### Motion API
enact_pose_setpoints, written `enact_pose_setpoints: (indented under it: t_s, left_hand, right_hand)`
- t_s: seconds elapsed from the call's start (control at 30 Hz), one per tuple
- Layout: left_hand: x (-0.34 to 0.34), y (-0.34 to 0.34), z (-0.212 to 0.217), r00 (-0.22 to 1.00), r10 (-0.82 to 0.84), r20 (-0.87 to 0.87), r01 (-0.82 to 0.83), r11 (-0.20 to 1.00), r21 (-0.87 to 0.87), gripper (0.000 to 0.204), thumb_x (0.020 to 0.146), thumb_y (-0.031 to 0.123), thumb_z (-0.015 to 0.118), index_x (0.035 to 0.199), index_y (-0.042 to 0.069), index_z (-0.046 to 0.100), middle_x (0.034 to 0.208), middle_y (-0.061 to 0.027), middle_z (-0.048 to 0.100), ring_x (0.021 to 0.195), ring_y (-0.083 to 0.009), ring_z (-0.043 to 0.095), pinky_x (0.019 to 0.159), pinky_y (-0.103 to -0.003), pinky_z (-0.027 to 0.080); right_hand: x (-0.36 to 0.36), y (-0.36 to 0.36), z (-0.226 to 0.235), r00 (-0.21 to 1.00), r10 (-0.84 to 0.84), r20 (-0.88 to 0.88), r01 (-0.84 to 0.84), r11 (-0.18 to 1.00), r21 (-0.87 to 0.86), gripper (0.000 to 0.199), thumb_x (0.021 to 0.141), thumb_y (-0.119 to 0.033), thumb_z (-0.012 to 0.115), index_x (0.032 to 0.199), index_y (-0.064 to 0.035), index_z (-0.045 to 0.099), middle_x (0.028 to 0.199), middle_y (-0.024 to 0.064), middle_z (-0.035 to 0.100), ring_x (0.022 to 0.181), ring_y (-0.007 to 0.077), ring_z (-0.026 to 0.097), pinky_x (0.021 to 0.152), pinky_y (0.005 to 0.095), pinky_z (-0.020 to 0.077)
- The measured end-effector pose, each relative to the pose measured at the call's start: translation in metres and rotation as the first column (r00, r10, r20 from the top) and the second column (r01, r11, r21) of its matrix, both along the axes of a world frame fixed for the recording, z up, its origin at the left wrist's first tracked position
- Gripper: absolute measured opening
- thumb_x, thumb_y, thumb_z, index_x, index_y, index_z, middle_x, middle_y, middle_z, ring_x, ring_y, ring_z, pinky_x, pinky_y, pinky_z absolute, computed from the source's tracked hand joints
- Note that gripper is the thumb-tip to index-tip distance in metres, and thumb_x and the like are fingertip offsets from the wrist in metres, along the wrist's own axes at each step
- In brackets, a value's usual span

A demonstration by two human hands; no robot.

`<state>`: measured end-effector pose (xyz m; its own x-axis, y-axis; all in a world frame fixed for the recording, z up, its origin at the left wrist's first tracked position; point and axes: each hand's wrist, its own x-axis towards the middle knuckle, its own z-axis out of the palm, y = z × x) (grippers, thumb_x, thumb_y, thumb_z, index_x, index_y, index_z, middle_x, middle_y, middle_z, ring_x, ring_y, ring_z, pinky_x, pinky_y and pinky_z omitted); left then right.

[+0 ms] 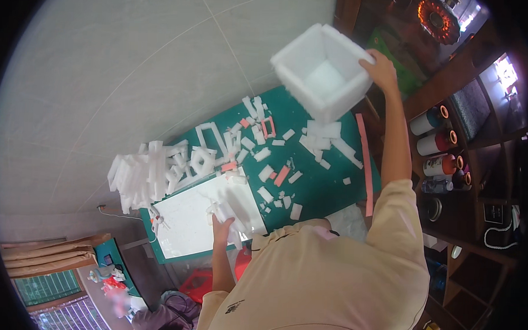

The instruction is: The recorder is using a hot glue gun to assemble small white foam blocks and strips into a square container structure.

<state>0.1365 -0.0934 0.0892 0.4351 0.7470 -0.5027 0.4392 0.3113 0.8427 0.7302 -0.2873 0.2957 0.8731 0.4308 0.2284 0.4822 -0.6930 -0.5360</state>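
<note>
Spray cans with orange caps [436,142] lie on the dark wooden shelf [478,190]; folded brown cardboard sheets [48,253] rest low left, near a red plastic stool [199,282].

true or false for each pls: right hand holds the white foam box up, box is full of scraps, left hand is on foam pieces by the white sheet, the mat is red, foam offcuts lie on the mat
1. The right hand holds the white foam box up: true.
2. The box is full of scraps: false, its inside looks empty.
3. The left hand rests on foam pieces by the white sheet: true.
4. The mat is red: false, it is green.
5. Foam offcuts lie on the mat: true.
</note>
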Motion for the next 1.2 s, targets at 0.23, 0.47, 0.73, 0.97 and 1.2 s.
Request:
enact_pose_setpoints:
  t_s: [0.23, 0.47, 0.73, 0.97, 1.2]
  left_hand:
    - [-0.001, -0.005, -0.004, 0.996, 0.085, 0.021, -0.085, 0.996, -0.006, 0.064, 0.070, 0.007, 0.066, 0.127, 0.001, 0.037, 0.109, -0.0150, 0.055, 0.098, -0.0264, 0.057, 0.084, -0.036, 0.047]
    - [-0.003, 0.000, -0.001, 0.998, 0.064, -0.019, -0.064, 0.998, 0.002, 0.063, 0.070, 0.007, 0.067, 0.125, 0.000, 0.038, 0.108, -0.0155, 0.055, 0.096, -0.0268, 0.058, 0.081, -0.036, 0.049]
    - [0.006, 0.001, 0.009, 0.999, 0.018, -0.035, -0.018, 1.000, 0.010, 0.063, 0.069, 0.008, 0.067, 0.124, 0.000, 0.038, 0.106, -0.0154, 0.057, 0.094, -0.0265, 0.059, 0.079, -0.036, 0.050]
    - [0.007, 0.001, 0.005, 0.999, 0.022, -0.033, -0.022, 1.000, 0.014, 0.061, 0.071, 0.009, 0.066, 0.125, 0.000, 0.039, 0.107, -0.0150, 0.056, 0.095, -0.0254, 0.058, 0.080, -0.035, 0.050]
    - [0.007, -0.001, 0.001, 1.000, -0.001, 0.024, 0.001, 1.000, -0.003, 0.060, 0.071, 0.007, 0.066, 0.123, -0.001, 0.039, 0.108, -0.0151, 0.056, 0.096, -0.0251, 0.058, 0.081, -0.035, 0.049]
  right_hand:
    - [0.004, 0.036, -0.046, 0.905, -0.191, 0.379, 0.145, 0.979, 0.146, 0.045, 0.078, -0.033, 0.064, 0.117, -0.0116, 0.058, 0.122, 0.0150, 0.055, 0.115, 0.0322, 0.049, 0.091, 0.0449, 0.0423]
    - [-0.076, 0.043, -0.063, 0.891, 0.431, 0.144, -0.368, 0.871, -0.326, 0.057, 0.075, -0.045, 0.068, 0.121, -0.0140, 0.057, 0.126, 0.0095, 0.053, 0.122, 0.0292, 0.041, 0.103, 0.0542, 0.0242]
    - [-0.077, 0.034, -0.045, 0.818, 0.575, 0.022, -0.461, 0.677, -0.573, 0.068, 0.067, -0.045, 0.074, 0.126, -0.0159, 0.053, 0.121, 0.0094, 0.055, 0.123, 0.0290, 0.042, 0.106, 0.0602, 0.0185]
    - [-0.075, 0.043, -0.046, 0.863, 0.492, 0.117, -0.345, 0.741, -0.576, 0.028, 0.080, -0.020, 0.064, 0.105, -0.0097, 0.057, 0.099, 0.0080, 0.062, 0.103, 0.0280, 0.054, 0.094, 0.0505, 0.0339]
    - [-0.039, 0.067, -0.038, 0.789, 0.517, 0.333, -0.345, 0.820, -0.457, 0.013, 0.084, -0.012, 0.055, 0.096, -0.0079, 0.056, 0.093, 0.0090, 0.062, 0.094, 0.0277, 0.056, 0.086, 0.0438, 0.0352]
